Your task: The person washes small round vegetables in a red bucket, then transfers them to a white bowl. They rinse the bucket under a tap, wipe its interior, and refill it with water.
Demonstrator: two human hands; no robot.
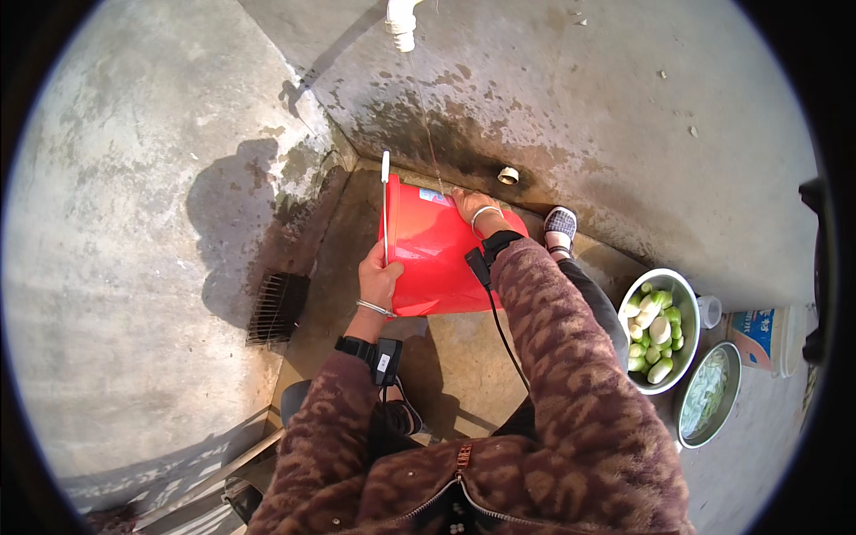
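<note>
A red plastic bucket (441, 259) lies tipped over between my hands, its rim to the left and its base to the right. My left hand (378, 278) grips it at the rim, thumb on the outer wall and the other fingers mostly hidden. Over the far side near the base, my right hand (473, 207) holds the wall. The bucket's wire handle with a white grip (385, 167) stands along the rim. The inside of the bucket cannot be seen. Above it, a white tap (401, 27) sticks out from the wall, with a thin line below it, perhaps water.
At the right stand a metal basin of green-and-white radishes (660, 330), a smaller basin (711, 397) with pale green pieces and a plastic tub (762, 339). A dark broom head (278, 308) leans at the left wall. A white pipe end (508, 176) juts from the damp far wall.
</note>
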